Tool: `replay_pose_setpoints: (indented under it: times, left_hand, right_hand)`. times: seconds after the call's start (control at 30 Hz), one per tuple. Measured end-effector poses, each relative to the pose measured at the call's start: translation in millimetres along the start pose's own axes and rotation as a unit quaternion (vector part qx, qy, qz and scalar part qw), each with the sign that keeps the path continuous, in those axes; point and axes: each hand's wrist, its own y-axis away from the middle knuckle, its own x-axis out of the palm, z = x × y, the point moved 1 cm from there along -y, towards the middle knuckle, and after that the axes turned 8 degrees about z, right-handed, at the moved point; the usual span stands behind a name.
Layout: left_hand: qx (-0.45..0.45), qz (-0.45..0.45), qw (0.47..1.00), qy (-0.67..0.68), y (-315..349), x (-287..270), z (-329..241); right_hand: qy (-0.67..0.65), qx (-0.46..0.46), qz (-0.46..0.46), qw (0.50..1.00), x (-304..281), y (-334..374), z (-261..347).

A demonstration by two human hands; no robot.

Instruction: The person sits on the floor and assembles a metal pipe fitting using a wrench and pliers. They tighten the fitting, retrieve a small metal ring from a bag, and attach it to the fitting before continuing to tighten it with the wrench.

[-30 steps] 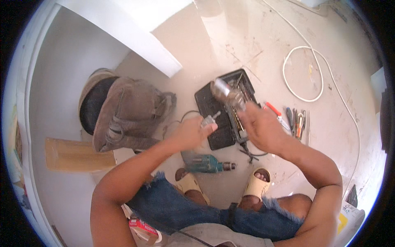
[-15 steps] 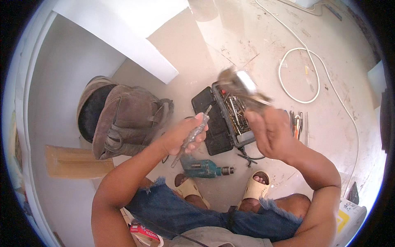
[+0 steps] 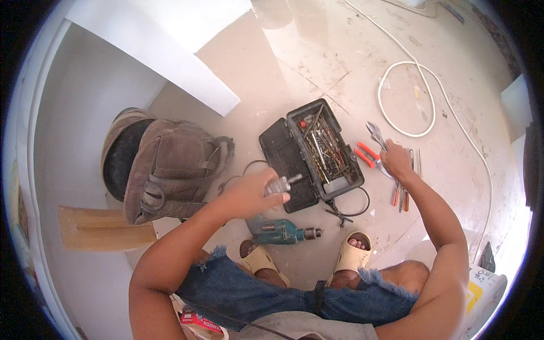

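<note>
My left hand [image 3: 249, 195] is closed around a slim metal bit wrapped in clear, wrinkled plastic [image 3: 278, 186]. Its metal end points right, over the lid of the black toolbox. Out to the right, my right hand [image 3: 397, 161] grips a silver adjustable wrench [image 3: 375, 134], jaws pointing away from me, low over the floor. Beside it lie red-handled cutters [image 3: 368, 154], partly hidden by the hand. The black toolbox [image 3: 347, 130] stands open between my hands, full of bits and small metal pieces. A teal power drill [image 3: 277, 232] lies on the floor by my left foot.
A brown backpack [image 3: 175, 164] leans at the left above a cardboard piece [image 3: 102, 226]. Screwdrivers [image 3: 406, 198] lie under my right forearm. A white cable [image 3: 382, 90] loops at the far right. A white bucket [image 3: 481, 294] stands near my right elbow.
My right hand has moved right and down toward the floor with the metal tool, uncovering the toolbox. The left hand has turned, so the wrapped bit now points right.
</note>
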Motion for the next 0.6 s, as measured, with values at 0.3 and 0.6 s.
replay_pose_setpoints:
  times: [0.3, 0.6]
  left_hand:
    - [0.003, 0.140, 0.969, -0.202, 13.7, 4.2, -72.9]
    - [0.097, 0.106, 0.967, -0.209, 56.3, 15.5, -94.2]
  right_hand:
    - [0.052, -0.049, 0.044, 0.996, 23.7, 44.0, -30.7]
    - [-0.306, -0.484, 0.411, 0.709, -115.3, 121.3, 181.8]
